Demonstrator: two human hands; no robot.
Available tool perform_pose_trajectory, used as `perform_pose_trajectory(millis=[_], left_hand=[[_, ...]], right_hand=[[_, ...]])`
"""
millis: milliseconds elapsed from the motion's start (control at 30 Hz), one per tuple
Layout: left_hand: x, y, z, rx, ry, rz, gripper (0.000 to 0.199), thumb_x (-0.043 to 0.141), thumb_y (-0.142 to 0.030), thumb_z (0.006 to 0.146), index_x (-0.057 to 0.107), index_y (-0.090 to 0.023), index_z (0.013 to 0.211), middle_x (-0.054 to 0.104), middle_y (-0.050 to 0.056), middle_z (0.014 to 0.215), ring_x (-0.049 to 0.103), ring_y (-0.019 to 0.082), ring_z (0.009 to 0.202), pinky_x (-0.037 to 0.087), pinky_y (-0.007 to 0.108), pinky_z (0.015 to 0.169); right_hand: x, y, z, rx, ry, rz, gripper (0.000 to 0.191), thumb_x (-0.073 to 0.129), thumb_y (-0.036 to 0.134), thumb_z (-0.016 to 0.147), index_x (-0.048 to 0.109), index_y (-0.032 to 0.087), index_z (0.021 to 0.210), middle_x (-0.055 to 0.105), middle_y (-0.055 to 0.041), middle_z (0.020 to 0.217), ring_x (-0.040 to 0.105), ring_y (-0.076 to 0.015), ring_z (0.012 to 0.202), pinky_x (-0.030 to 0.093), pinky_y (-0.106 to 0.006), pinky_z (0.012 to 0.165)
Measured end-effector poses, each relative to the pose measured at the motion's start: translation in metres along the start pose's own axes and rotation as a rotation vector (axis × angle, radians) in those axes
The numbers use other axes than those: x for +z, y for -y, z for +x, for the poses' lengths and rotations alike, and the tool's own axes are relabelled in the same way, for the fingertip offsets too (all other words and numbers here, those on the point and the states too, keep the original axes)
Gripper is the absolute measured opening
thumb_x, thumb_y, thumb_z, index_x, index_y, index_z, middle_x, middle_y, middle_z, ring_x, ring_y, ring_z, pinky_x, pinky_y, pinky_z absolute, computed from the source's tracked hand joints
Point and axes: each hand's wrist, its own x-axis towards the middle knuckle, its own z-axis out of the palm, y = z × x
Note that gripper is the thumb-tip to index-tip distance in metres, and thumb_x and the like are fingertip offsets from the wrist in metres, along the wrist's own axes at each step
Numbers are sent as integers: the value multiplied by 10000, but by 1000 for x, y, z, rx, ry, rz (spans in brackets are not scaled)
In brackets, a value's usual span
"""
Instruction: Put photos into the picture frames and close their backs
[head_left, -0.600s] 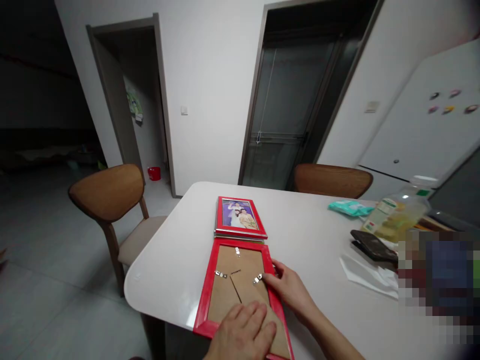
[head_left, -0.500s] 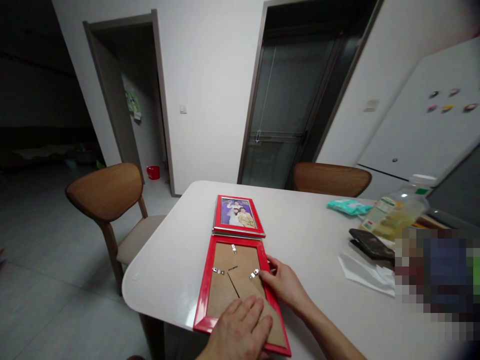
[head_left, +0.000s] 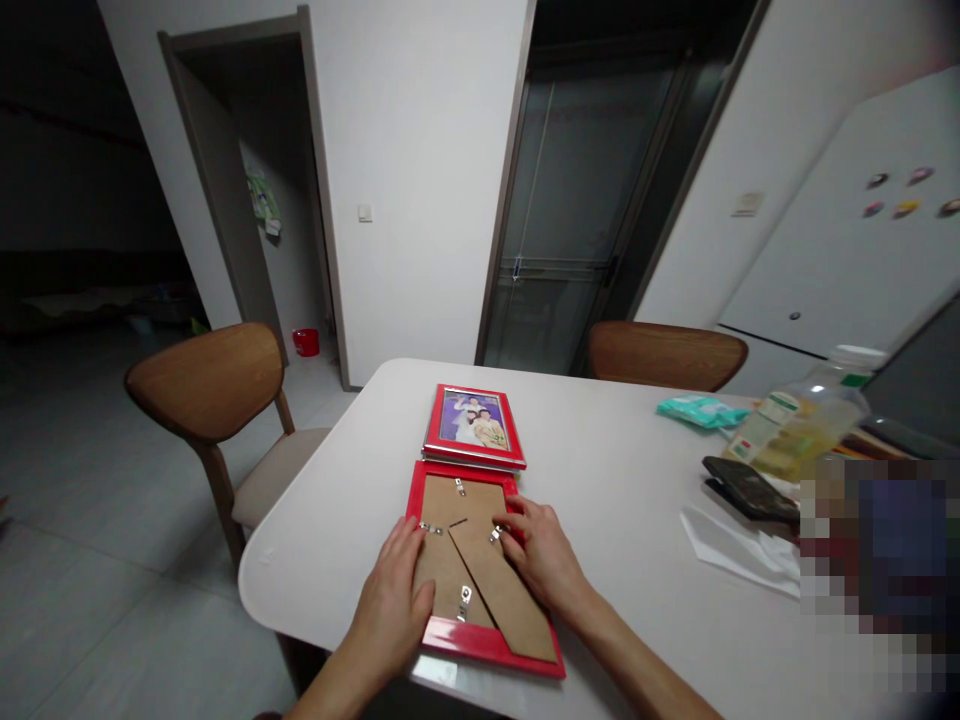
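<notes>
Clock reference: dial centred on the near frame, 12 o'clock pointing away from the wearer.
Near red frame: red picture frame [head_left: 491, 641], lying back upward on the white table [head_left: 330, 560] at the near edge; brown backing board [head_left: 442, 575] exposed.
Left hand: the left hand [head_left: 391, 590] lies at 9 o'clock, fingers close together along the red rim, thumb apart from them over the board; a gap shows between thumb and fingers.
Right hand: the right hand [head_left: 544, 555] sits at 3 o'clock, fingers bent over the rim, index fingertip and thumb beside the right metal clip [head_left: 495, 535]; whether they pinch it cannot be told.
Other clips: top clip [head_left: 460, 487] at 12, left clip [head_left: 431, 528] near 10 by the left fingertips, bottom clip [head_left: 464, 603] at 6.
Stand leg: brown strip [head_left: 514, 610], slanting toward 5 o'clock, its end over the lower rim.
Photo frame: red-bordered, picture upward [head_left: 474, 418], at 12, just beyond the near frame.
Table's far side: teal packet [head_left: 701, 411] at 2; bottle [head_left: 791, 435] between 2 and 3.
</notes>
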Motion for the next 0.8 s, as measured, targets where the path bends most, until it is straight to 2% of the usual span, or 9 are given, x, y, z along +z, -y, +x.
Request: perform_pose_trajectory(millis=[100,233,367,467,633,800], left_hand=[[5,10,-4,40,-15,31,501,385,-55,662,445,-63,1159,406,148,1268,337,223,1186,268,403,1005],[9,12,-8,83,-33,93,521,331,-25,650,434,-43,1160,420,162,1251,354,210,1176,294,411,992],[12,13,-12,94,-75,131,574,325,-6,617,419,-79,1179,424,136,1253,349,195,1179,302,404,990],[12,13,-13,100,-71,156,584,319,-1,611,409,-62,1185,422,148,1252,342,197,1184,306,404,987],[10,11,-13,115,-55,171,567,305,3,617,409,-16,1175,426,185,1239,345,215,1181,312,429,979],[10,12,-14,112,-82,140,523,308,-13,644,430,-15,1153,429,193,1234,358,221,1173,323,430,972]], right_hand=[[-2,7,-1,9,8,-30,246,468,182,722,641,218,893,538,-69,1065,443,-220,953,346,-343,827],[2,34,2,-56,-5,-36,238,473,195,734,623,210,917,545,-70,1042,431,-215,979,327,-330,820],[19,66,15,-189,138,26,171,476,251,762,634,187,774,578,-52,835,482,-164,819,349,-263,736],[32,79,23,-163,119,-23,162,484,248,758,620,178,704,560,-48,791,473,-156,785,340,-250,710],[37,81,27,-110,90,-56,176,444,204,777,613,169,740,555,-51,781,470,-150,780,328,-239,708],[28,63,33,-37,45,-101,235,402,237,808,582,162,938,549,-75,904,459,-167,855,311,-254,748]])
